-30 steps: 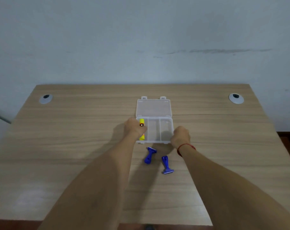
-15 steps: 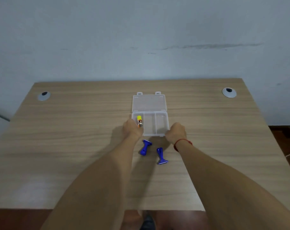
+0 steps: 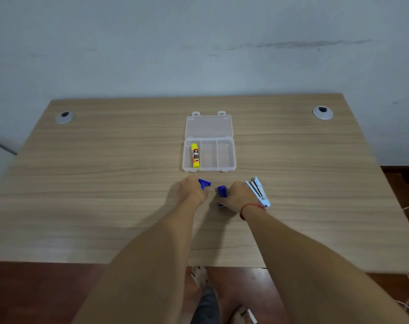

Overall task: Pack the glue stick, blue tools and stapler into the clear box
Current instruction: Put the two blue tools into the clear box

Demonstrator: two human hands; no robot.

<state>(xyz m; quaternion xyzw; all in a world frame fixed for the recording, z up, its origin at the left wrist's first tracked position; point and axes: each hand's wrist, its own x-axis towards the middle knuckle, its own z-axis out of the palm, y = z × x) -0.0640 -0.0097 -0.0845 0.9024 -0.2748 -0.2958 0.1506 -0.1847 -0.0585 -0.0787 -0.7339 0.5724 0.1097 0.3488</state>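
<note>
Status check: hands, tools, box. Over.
Left hand and right hand each closing on a blue tool. Glue stick boxed, left compartment. Stapler waiting. Nothing blocking.

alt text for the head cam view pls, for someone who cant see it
Seen from above, a person's left hand and right hand each close on a blue tool on a wooden table, just in front of an open clear box. A glue stick lies in its left compartment; a stapler rests beside the right hand.

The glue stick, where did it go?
The glue stick lies in the leftmost compartment of the clear box, mid-table in the head view, beyond both hands.
</note>
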